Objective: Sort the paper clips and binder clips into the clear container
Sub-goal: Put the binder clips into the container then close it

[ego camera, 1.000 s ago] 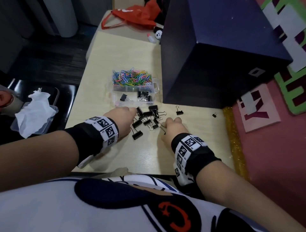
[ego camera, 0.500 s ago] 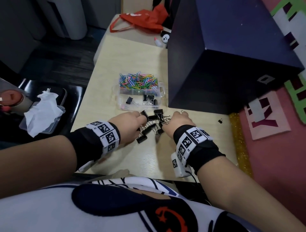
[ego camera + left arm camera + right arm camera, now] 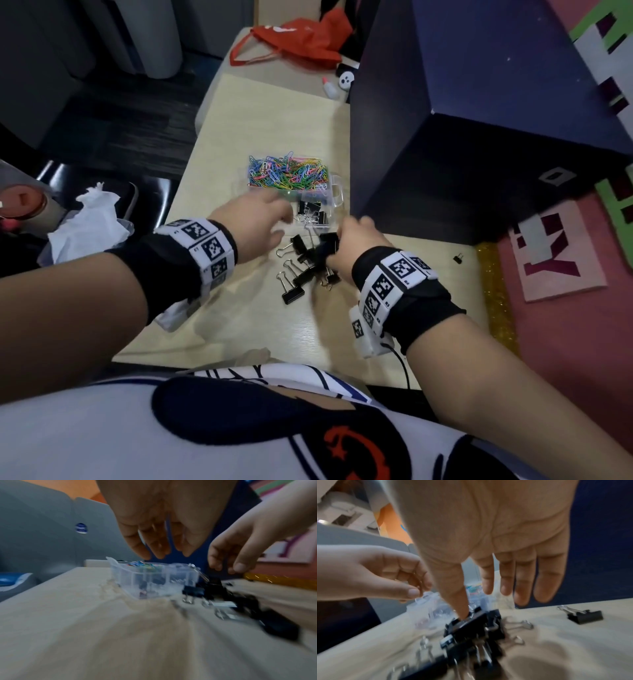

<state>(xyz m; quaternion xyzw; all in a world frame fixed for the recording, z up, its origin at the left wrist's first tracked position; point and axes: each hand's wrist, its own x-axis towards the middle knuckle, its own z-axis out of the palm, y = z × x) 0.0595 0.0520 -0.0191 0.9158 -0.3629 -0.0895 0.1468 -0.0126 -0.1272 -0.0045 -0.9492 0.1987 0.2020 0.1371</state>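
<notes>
A clear container (image 3: 337, 192) (image 3: 154, 574) stands on the table, with coloured paper clips (image 3: 287, 171) in its far part and a few black binder clips (image 3: 311, 212) in its near right compartment. Several black binder clips (image 3: 301, 270) (image 3: 471, 626) lie piled just in front of it. My left hand (image 3: 260, 219) (image 3: 164, 554) hovers over the container's near left side, fingers pointing down; the left wrist view shows nothing between them. My right hand (image 3: 356, 240) (image 3: 476, 601) is over the pile with straight fingers, thumb tip touching the top clip.
A big dark blue box (image 3: 479, 137) stands right of the container. One binder clip (image 3: 585, 616) lies apart to the right, and a small clip (image 3: 458, 257) sits near the gold-edged table side (image 3: 493, 291). A red bag (image 3: 301, 41) lies far back, tissue (image 3: 92, 219) off the left.
My left hand has lifted off the clip pile and moved forward over the container. My right hand has shifted left and forward onto the pile.
</notes>
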